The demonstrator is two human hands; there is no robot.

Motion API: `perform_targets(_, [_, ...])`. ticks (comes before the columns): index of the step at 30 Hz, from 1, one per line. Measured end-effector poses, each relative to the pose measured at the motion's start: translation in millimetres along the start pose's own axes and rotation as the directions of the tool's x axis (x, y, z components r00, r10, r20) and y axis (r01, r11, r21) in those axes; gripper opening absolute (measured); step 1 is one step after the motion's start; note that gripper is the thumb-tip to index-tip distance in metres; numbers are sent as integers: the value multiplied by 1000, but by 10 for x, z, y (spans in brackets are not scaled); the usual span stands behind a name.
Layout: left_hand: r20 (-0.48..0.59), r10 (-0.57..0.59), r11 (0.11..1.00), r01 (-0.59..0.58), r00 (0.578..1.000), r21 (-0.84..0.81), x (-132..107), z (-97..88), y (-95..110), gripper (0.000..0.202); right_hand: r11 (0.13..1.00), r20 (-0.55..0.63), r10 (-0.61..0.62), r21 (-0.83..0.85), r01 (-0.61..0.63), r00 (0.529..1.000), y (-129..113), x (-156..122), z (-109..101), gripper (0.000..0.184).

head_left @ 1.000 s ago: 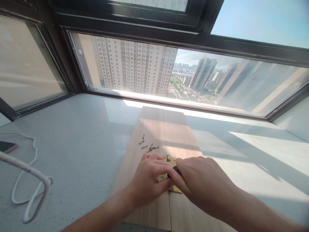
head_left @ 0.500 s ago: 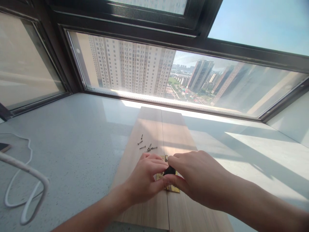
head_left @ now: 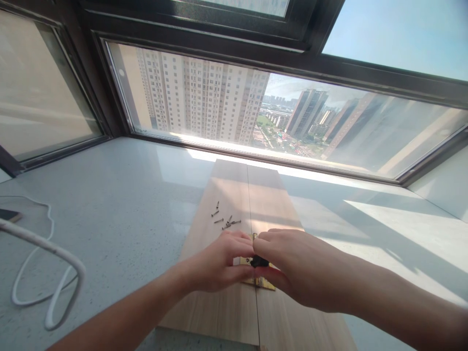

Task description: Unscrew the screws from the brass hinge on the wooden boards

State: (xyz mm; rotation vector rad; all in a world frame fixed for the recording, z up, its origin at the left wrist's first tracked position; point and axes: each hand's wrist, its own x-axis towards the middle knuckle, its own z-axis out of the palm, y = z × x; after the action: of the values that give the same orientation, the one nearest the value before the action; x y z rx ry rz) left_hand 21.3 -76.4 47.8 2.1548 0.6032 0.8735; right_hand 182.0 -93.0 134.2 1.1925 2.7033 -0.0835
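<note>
My right hand is closed around a black screwdriver, of which only part of the handle shows; its tip is hidden. Beneath it lies a brass-coloured hinge, across the seam between two pale wooden boards. My left hand is curled over the hinge's left leaf, thumb and forefinger closing in beside the handle. What those fingertips grip is covered. Beyond my left hand, several loose screws are scattered on the left board.
The boards rest on a speckled pale sill below a dark-framed window. A looped white cable hangs at the left, close to the camera, near a dark flat object.
The view has shifted slightly. My left hand has flattened and its thumb sits higher, showing more of the hinge. The handle has turned a little within my right fingers.
</note>
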Motion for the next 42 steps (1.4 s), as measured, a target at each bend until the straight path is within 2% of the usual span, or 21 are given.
perform_targets(3, [-110,-58,994,68,992,90,-17,113,-24,16,999,-15,37,-34,-37,999,10,-16,46,33])
perform_targets(7, [-253,-118,973,163,960,163,-66,279,0,16,992,-34,96,-76,-99,995,53,-38,90,39])
perform_targets(11, [-307,-190,952,251,933,174,-93,292,38,12,984,-40,146,-100,-149,988,78,-16,87,43])
perform_targets(13, [-270,-183,964,227,945,141,-80,223,47,9,993,-23,100,-61,-102,995,83,14,63,39])
perform_targets(16, [-86,-81,995,85,993,47,-34,78,38,12,999,13,-31,39,31,999,108,63,14,23])
perform_targets(18, [32,-32,999,32,999,-13,-5,8,22,14,989,17,-125,76,123,992,144,85,-21,16])
perform_targets(19, [55,-32,999,33,998,-23,3,-8,12,14,983,16,-168,83,166,986,165,90,-37,15])
perform_targets(21, [32,-73,997,72,997,14,5,2,-1,14,974,10,-217,67,216,976,201,87,-65,15])
perform_targets(23, [-36,-129,987,132,991,95,-8,54,2,17,982,16,-190,18,189,982,208,71,-81,19])
perform_targets(26, [-115,-176,958,197,978,208,-37,162,41,20,997,35,-38,-70,40,999,155,44,-71,39])
perform_targets(28, [-166,-198,936,237,966,262,-49,221,77,21,992,25,53,-120,-49,998,109,33,-48,46])
perform_targets(29, [-196,-210,924,260,958,282,-51,237,93,22,990,26,64,-130,-60,998,94,32,-37,45])
perform_targets(31, [-227,-228,916,288,947,281,-42,232,110,20,995,61,14,-102,-7,998,93,33,-25,36])
perform_targets(32, [-217,-222,927,275,951,254,-32,208,110,17,997,92,-27,-70,34,995,106,36,-26,31])
perform_targets(34, [-122,-171,971,188,978,146,-4,124,93,9,995,130,-97,-3,98,987,147,45,-41,25])
perform_targets(36, [20,-78,997,78,997,11,24,30,62,8,987,107,-157,36,154,982,192,56,-68,18])
perform_targets(38, [89,-40,998,44,995,-47,36,-26,35,11,971,67,-237,37,235,969,228,64,-94,11])
perform_targets(40, [50,-76,997,76,996,-2,25,-14,23,11,962,59,-271,-13,272,961,247,64,-110,12])
perform_targets(42, [-43,-124,988,128,991,86,-5,59,29,14,971,57,-214,-95,219,975,240,52,-109,27])
